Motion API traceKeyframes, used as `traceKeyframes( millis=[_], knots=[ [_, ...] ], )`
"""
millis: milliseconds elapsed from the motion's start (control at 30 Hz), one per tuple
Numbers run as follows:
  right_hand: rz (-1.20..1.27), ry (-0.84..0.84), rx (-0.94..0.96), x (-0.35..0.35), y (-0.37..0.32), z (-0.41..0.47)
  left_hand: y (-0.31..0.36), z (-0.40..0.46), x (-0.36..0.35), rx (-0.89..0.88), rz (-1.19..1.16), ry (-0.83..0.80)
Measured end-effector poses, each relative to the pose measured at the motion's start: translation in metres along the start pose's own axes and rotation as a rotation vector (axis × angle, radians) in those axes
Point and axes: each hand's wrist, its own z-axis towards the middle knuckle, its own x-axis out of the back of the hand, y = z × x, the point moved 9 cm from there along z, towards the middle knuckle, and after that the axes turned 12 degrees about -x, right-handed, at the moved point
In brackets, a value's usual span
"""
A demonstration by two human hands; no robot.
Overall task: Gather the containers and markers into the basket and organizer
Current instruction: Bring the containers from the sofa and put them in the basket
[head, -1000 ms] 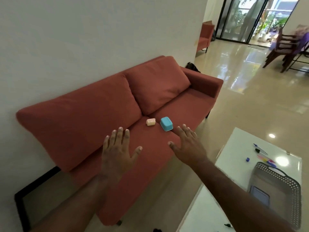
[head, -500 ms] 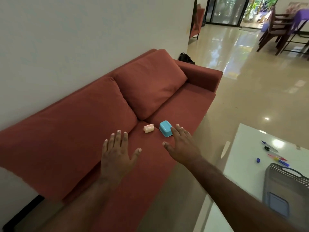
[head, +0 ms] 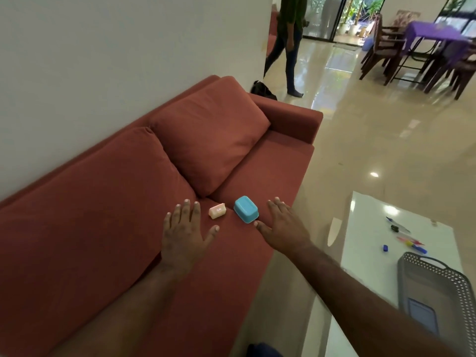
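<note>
Against the moment half a second before, both hands had pushed further up the seat and closed in on the two small containers, and a person [head: 288, 45] in dark clothes had come into view walking across the far floor.

Far left, the plain white wall [head: 103, 60] ran behind the rust-red fabric sofa [head: 90, 228] with its two loose back cushions. The left hand [head: 183, 234] hovered palm down over the seat, fingers spread and holding nothing, its fingertips just short of the small cream rectangular plastic container [head: 218, 211]. Just beside that lay the blue rounded plastic container [head: 246, 209], upside down on the seat cushion. The right hand [head: 283, 228] was flat and splayed too, empty, thumb tip just below the blue container's near corner; whether it touched, I could not tell.

Further right, the glossy beige tiled floor [head: 386, 137] threw back ceiling lights. On the white low table [head: 360, 240] lay several coloured markers [head: 409, 243] and a small blue cap [head: 385, 248], near the grey perforated plastic basket [head: 463, 292] at the table's near right. Far back stood dark wooden chairs [head: 381, 47] round a purple-covered table [head: 432, 32].
</note>
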Motion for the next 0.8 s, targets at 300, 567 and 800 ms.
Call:
traceKeyframes(
  millis=[300, 567, 800],
  knots=[
    [-0.001, -0.084, -0.026, -0.047, 0.009, 0.108, -0.002, 0.090, -0.062, -0.005, -0.009, -0.094],
    [-0.034, -0.307, 0.042, -0.148, -0.021, 0.226, -0.022, 0.173, -0.145, 0.092, 0.003, -0.214],
    [-0.084, -0.468, 0.168, -0.264, -0.066, 0.288, -0.053, 0.196, -0.219, 0.196, -0.015, -0.266]
  ],
)
